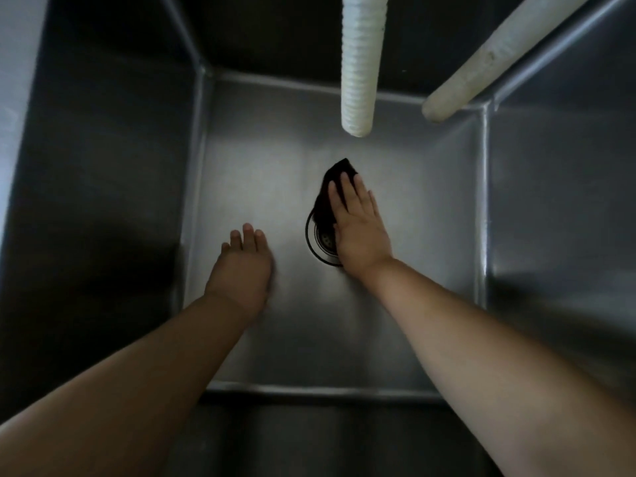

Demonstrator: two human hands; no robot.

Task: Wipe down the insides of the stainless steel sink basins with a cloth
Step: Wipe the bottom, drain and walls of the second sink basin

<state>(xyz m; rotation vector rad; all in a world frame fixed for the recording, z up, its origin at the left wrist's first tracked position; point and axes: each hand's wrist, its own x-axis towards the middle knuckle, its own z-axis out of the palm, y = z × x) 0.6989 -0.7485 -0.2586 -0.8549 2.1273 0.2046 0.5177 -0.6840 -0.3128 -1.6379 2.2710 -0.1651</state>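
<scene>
I look straight down into a deep stainless steel sink basin (268,160). My right hand (359,228) lies flat on a dark cloth (330,191), pressing it onto the basin floor at the round drain (323,241). The cloth sticks out beyond my fingertips and partly covers the drain's upper rim. My left hand (242,266) rests palm down on the bare basin floor to the left of the drain, fingers together, holding nothing.
A white ribbed hose (361,63) hangs from above over the back of the basin. A second white tube (495,60) slants in from the upper right. Steel walls rise on all sides, the left wall (103,187) dark in shadow.
</scene>
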